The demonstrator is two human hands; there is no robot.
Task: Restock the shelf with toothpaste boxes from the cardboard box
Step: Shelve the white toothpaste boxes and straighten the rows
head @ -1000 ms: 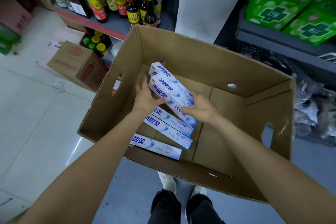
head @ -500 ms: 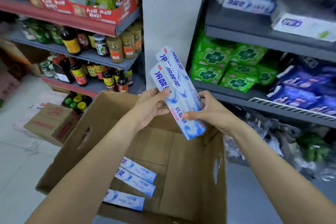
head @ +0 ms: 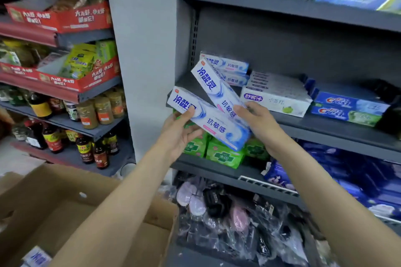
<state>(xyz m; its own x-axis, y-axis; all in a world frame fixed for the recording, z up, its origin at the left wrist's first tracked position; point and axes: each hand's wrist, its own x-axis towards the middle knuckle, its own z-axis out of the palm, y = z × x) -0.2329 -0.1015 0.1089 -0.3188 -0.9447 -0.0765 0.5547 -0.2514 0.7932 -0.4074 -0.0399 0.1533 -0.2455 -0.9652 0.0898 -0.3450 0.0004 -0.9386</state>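
Shelf (head: 325, 123) nearer, toothpaste boxes (head: 212, 115) higher

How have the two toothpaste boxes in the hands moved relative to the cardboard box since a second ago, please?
Yes: the two toothpaste boxes have risen out of the cardboard box to the toothpaste shelf, held in both hands.

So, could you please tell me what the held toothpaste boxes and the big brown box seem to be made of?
White-and-blue toothpaste boxes: likely thin coated card, with sharp edges and slight sheen. Large brown open-topped box: matte corrugated cardboard, judging by its thick folded flaps.
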